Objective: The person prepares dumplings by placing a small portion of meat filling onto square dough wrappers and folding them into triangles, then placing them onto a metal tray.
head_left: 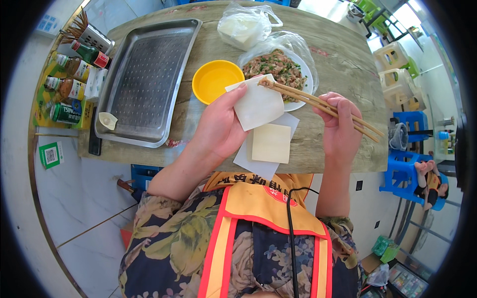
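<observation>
A square wonton wrapper [259, 106] lies in my left hand [223, 119], the thumb on its upper left edge. With my right hand [341, 121] I grip a pair of wooden chopsticks [324, 106], whose tips hold a bit of minced meat [265, 82] at the wrapper's top corner. Beyond them, a white plate [308, 80] bears minced meat with chopped greens, partly hidden by my left hand's wrapper. A stack of square wrappers [271, 144] rests on white paper [246, 158] near the table edge. One folded wonton [108, 121] sits in the metal tray's [149, 82] near left corner.
A yellow bowl [218, 81] stands between tray and plate. Behind the plate is a plastic bag [244, 28] with pale contents. Bottles [89, 54], a can [66, 113] and a chopstick holder [97, 38] stand left of the tray. A person [432, 182] is at the far right, beside blue stools [400, 171].
</observation>
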Action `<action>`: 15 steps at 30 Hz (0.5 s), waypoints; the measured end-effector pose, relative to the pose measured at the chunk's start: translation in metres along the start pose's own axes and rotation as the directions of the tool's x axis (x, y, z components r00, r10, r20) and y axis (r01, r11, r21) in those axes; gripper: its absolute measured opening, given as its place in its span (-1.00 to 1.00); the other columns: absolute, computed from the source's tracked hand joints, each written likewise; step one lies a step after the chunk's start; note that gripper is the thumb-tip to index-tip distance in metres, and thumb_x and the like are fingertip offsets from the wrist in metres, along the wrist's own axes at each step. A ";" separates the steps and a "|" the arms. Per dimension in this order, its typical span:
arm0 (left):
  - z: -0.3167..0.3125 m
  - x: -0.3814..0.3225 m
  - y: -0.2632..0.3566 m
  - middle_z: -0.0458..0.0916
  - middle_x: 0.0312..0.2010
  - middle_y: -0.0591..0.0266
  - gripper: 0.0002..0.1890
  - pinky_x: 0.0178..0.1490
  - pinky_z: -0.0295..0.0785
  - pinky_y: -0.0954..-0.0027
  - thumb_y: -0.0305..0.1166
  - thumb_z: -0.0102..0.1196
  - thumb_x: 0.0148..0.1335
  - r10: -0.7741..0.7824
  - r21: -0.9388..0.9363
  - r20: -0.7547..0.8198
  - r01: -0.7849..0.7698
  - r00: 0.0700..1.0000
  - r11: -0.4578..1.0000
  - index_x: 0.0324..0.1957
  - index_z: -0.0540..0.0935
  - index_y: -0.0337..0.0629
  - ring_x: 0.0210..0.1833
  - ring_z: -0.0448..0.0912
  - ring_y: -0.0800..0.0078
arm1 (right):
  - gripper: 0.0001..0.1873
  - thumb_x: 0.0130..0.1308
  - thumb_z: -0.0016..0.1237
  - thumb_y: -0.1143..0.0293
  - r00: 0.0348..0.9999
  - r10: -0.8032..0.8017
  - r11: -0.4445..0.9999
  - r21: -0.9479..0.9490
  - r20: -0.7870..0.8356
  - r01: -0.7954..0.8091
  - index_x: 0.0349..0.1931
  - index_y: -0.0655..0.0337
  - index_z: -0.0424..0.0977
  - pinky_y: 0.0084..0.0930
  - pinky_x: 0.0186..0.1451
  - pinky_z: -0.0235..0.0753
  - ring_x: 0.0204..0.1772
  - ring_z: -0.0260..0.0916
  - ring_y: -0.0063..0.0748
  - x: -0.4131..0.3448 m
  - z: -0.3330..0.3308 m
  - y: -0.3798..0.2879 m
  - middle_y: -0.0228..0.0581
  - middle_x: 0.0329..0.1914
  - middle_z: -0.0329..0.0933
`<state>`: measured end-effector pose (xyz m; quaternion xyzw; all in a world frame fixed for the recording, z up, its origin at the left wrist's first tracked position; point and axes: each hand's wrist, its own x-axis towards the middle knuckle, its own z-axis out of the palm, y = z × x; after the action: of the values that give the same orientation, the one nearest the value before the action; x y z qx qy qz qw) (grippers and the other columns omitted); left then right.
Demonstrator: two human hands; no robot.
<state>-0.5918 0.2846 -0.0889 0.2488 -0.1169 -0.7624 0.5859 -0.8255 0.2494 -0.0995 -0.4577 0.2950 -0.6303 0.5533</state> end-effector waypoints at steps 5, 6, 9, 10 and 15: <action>-0.009 0.005 0.001 0.37 0.34 -0.16 -0.49 0.50 0.26 0.00 -0.31 -0.25 0.56 -0.008 -0.058 0.001 0.008 1.000 0.998 0.39 0.21 -0.48 0.40 0.39 0.05 | -0.76 0.50 -0.13 0.47 0.992 -0.097 0.988 -0.115 0.084 0.106 -0.19 0.47 0.58 -0.28 -0.06 0.77 -0.08 0.63 -0.19 -0.004 0.005 0.006 0.10 -0.07 0.58; -0.012 0.008 0.001 0.36 0.35 -0.16 -0.49 0.50 0.25 0.00 -0.31 -0.25 0.56 -0.013 -0.066 0.014 0.014 1.000 0.998 0.39 0.20 -0.48 0.40 0.38 0.05 | -0.77 0.50 -0.12 0.47 0.987 -0.122 0.979 -0.151 0.104 0.137 -0.19 0.47 0.58 -0.29 -0.07 0.77 -0.09 0.63 -0.19 -0.005 0.005 0.006 0.10 -0.06 0.58; -0.012 0.008 0.002 0.35 0.36 -0.17 -0.49 0.51 0.24 0.00 -0.31 -0.27 0.56 -0.025 -0.069 -0.013 0.024 1.000 0.997 0.39 0.20 -0.49 0.41 0.36 0.04 | -0.77 0.50 -0.12 0.48 0.978 -0.156 0.956 -0.227 0.141 0.185 -0.18 0.47 0.58 -0.29 -0.10 0.78 -0.10 0.63 -0.19 -0.006 0.003 0.002 0.11 -0.05 0.58; -0.011 0.007 0.002 0.34 0.36 -0.17 -0.49 0.52 0.23 0.00 -0.30 -0.28 0.56 -0.029 -0.067 -0.034 0.026 0.999 0.997 0.39 0.20 -0.50 0.41 0.36 0.04 | -0.77 0.50 -0.12 0.48 0.976 -0.160 0.950 -0.246 0.149 0.193 -0.18 0.47 0.58 -0.29 -0.11 0.78 -0.11 0.63 -0.19 -0.006 0.003 -0.001 0.11 -0.05 0.58; -0.016 0.009 0.004 0.34 0.36 -0.18 -0.48 0.51 0.23 -0.01 -0.30 -0.28 0.56 -0.037 -0.082 -0.007 0.037 0.999 0.996 0.39 0.19 -0.49 0.41 0.36 0.04 | -0.77 0.49 -0.12 0.49 0.979 -0.154 0.970 -0.171 0.131 0.175 -0.17 0.48 0.58 -0.27 -0.06 0.77 -0.08 0.62 -0.17 -0.005 0.005 -0.009 0.11 -0.06 0.57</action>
<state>-0.5820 0.2772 -0.1031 0.2299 -0.0785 -0.7762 0.5818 -0.8247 0.2572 -0.0912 -0.5651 0.2793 -0.6168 0.4713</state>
